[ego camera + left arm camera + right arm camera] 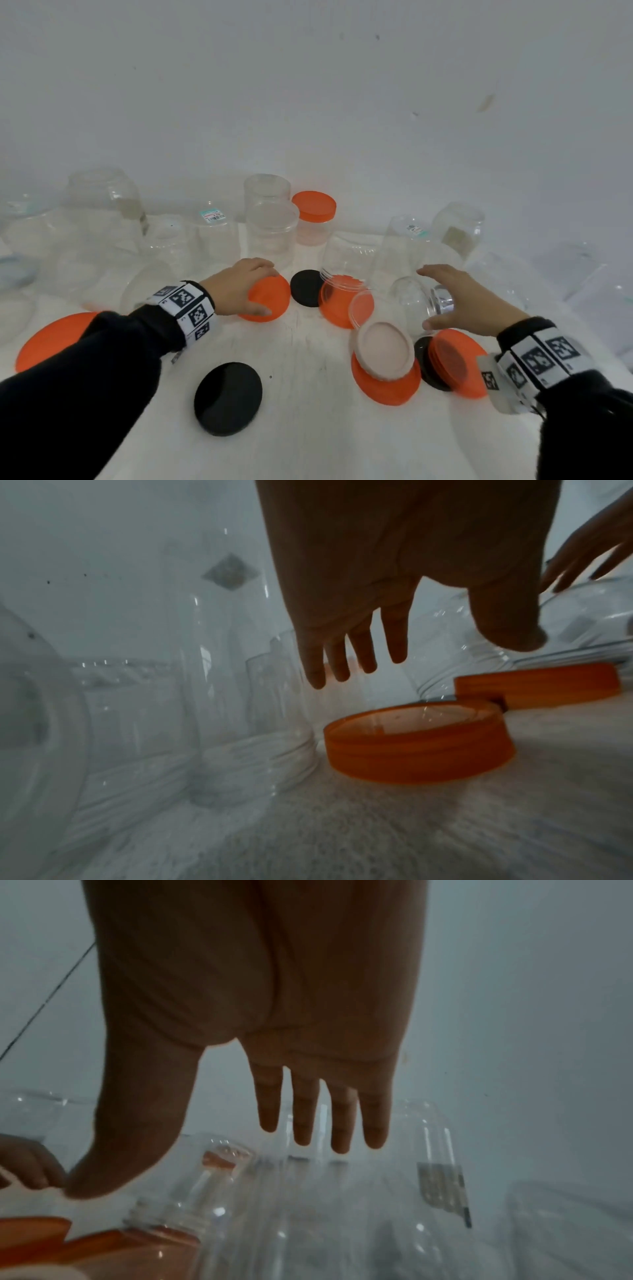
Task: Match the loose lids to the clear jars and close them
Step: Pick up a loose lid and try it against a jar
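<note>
My left hand (pixel 245 287) hovers over an upturned orange lid (pixel 270 298) in the middle of the table. In the left wrist view its fingers (pixel 359 653) are straight and apart from the lid (pixel 418 739). My right hand (pixel 466 303) is spread above a clear jar (pixel 416 303) lying on its side. The right wrist view shows its straight fingers (pixel 322 1123) holding nothing, with clear jars (pixel 308 1218) beneath. One jar at the back carries an orange lid (pixel 313 205); beside it a jar (pixel 272 236) has a clear lid.
Several clear jars stand or lie along the back by the white wall. Loose lids lie around: black ones (pixel 308 287) (pixel 227 399), a large orange one (pixel 51 339) at left, a pale lid (pixel 383 349) stacked on an orange one, and orange over black (pixel 457 363) at right.
</note>
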A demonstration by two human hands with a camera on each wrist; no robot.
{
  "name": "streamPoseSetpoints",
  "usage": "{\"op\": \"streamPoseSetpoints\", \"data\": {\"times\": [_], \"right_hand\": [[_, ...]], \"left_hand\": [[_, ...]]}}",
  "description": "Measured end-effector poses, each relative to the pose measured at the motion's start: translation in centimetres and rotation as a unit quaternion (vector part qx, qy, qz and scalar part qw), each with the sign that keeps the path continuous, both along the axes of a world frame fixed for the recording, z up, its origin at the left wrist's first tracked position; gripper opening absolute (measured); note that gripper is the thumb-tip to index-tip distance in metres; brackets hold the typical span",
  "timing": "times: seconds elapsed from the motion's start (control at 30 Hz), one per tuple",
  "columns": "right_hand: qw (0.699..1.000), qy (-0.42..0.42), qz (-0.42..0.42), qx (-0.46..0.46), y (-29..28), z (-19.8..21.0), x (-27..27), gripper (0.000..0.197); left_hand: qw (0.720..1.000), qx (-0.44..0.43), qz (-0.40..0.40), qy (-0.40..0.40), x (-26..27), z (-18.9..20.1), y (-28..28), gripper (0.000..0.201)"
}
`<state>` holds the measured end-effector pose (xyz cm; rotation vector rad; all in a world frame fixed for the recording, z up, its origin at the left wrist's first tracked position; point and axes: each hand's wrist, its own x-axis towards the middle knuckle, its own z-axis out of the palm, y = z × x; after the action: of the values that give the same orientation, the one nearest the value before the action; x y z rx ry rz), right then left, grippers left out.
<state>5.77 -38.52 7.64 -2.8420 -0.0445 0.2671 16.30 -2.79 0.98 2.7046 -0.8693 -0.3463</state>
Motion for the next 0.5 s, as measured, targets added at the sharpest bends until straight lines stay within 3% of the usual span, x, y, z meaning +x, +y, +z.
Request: {"op": "streamPoseSetpoints", "data": {"times": [0.27,0.5], "right_hand": [[0.99,0.016,0.073,-0.118,-2.3,-2.4,2.2,0.115],[0.987,0.007,0.095,-0.13,-3.0,-3.0,2.8,0.118]], "left_hand": [[0.997,0.056,0.035,0.045,1.1,-1.4,-1.5,0.092],[0.986,0.157,0.057,0.021,1.0,-1.6,-2.9,0.1]]}}
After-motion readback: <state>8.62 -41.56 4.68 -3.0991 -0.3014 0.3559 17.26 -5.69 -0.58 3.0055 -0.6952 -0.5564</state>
